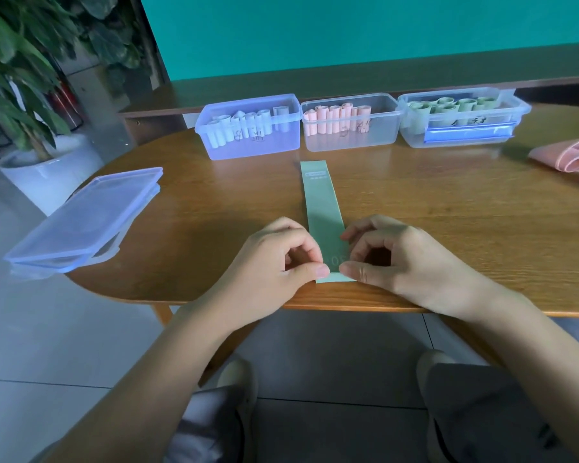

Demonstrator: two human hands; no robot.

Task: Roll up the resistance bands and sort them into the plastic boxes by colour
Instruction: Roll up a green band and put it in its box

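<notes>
Wooden table (448, 208) with a rounded edge, set before a teal wall; tiled floor below, a potted plant (20, 95) to the left.

Left hand (274, 259) and right hand (391, 259) lie at the near edge of the table; each pinches one near corner of a green band (321, 202) between thumb and curled fingers; the thumbs almost meet over the band's near end. The band lies flat and straight, running away from the person toward the boxes; no roll is yet formed in it, so the judgement is that rolling of this band is only at its start.

Beyond the band's far end stand three clear boxes in a row, all open: the left box (248, 145) holds pale, whitish-blue rolls; the middle box (351, 142) holds pink rolls; the right box (462, 135) holds green rolls and something blue beneath them. Much sorting therefore appears done.

A pink band (569, 155) lies unrolled at the right edge of the table, well apart from the hands; it remains to be done. Stacked lids (81, 218) rest on the left of the table, overhanging the edge.

Outstanding, by judgement: roll the green band and place it in the right box; then the pink band in the middle box; whether more bands wait out of view cannot be told.
</notes>
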